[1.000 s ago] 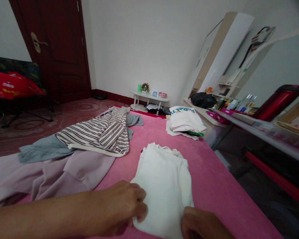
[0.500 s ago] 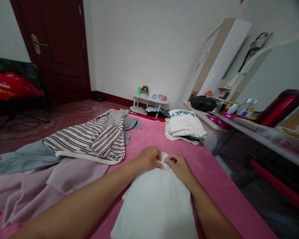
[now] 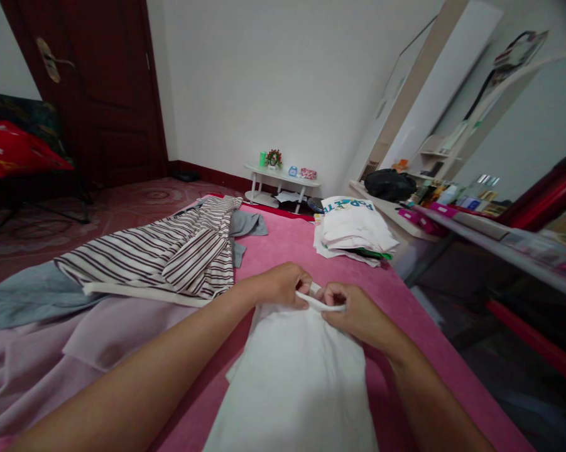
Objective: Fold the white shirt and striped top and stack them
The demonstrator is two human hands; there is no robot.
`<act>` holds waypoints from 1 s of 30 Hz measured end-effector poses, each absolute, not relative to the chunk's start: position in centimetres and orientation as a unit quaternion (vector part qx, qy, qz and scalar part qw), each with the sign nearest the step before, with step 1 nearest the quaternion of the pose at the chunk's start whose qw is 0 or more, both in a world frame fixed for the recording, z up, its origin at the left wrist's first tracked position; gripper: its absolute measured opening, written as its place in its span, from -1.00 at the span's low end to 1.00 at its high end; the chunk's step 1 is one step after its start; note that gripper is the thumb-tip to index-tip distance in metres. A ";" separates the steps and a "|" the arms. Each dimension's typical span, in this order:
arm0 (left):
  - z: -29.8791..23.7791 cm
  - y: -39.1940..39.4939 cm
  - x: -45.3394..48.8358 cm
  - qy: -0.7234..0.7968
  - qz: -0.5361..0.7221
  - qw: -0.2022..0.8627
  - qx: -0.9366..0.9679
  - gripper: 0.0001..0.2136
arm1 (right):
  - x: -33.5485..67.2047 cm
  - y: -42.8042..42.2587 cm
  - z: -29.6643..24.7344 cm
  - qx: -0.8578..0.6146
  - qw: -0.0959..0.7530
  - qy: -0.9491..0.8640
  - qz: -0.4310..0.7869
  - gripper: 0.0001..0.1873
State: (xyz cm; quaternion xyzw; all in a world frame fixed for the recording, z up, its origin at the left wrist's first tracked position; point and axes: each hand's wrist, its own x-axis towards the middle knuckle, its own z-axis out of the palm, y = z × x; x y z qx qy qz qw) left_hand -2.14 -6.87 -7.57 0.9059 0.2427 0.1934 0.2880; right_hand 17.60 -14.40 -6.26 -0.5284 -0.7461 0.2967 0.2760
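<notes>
A white garment (image 3: 296,376) lies lengthwise on the pink bed cover (image 3: 283,248), its near end cut off by the bottom of the view. My left hand (image 3: 285,285) pinches the left side of the garment's far edge, which looks like a ribbed neckband. On the right side of that same edge, my right hand (image 3: 351,307) is closed, thumb on top and fingers curled inside. Between the two hands the band is slightly raised and stretched into a narrow opening. What kind of garment it is I cannot tell for certain.
Left of my arm lie a striped top (image 3: 169,251), grey-blue cloth (image 3: 23,292) and a mauve garment (image 3: 108,339). A folded white stack (image 3: 355,229) sits at the bed's far right. Beyond the right edge stands a cluttered dresser (image 3: 452,216); a small white table (image 3: 283,179) is by the wall.
My hands have moved apart along the white garment's far edge, the right one shifting right and turning its fingers inside. The band now shows as an open slit. The camera view has shifted slightly.
</notes>
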 end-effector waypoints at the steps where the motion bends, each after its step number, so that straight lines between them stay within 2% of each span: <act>1: -7.4 -7.1 -2.1 0.234 0.201 0.274 0.911 -0.81 | 17.4 -14.5 -6.4 -0.533 0.286 -0.743 0.285 -0.85; 4: -7.1 -7.6 -2.0 0.223 0.206 0.220 0.927 -0.78 | 17.1 -14.7 -6.8 -0.550 0.284 -0.748 0.240 -0.78; 9: -7.4 -7.5 -1.9 0.253 0.203 0.169 0.931 -0.86 | 17.0 -14.4 -7.3 -0.527 0.270 -0.784 0.183 -0.80; 13: -7.1 -7.7 -2.1 0.276 0.145 0.157 0.937 -0.66 | 16.3 -14.3 -7.6 -0.521 0.286 -0.795 0.125 -0.81; 16: -6.5 -8.3 -2.1 0.301 0.101 0.107 0.942 -0.78 | 15.6 -14.5 -7.3 -0.543 0.273 -0.792 0.059 -0.81; 19: -6.1 -8.8 -2.0 0.298 0.116 0.080 0.944 -0.89 | 15.2 -14.9 -6.6 -0.568 0.253 -0.783 0.005 -0.74; 23: -6.3 -8.8 -1.7 0.265 0.190 0.174 0.929 -0.83 | 15.2 -15.2 -5.8 -0.606 0.228 -0.762 -0.021 -0.70; 26: -6.6 -8.6 -1.6 0.249 0.254 0.241 0.903 -0.80 | 15.3 -15.1 -5.7 -0.607 0.204 -0.768 -0.018 -0.57; 30: -7.1 -8.2 -1.6 0.249 0.293 0.331 0.862 -0.63 | 15.9 -15.0 -5.9 -0.595 0.195 -0.780 0.022 -0.69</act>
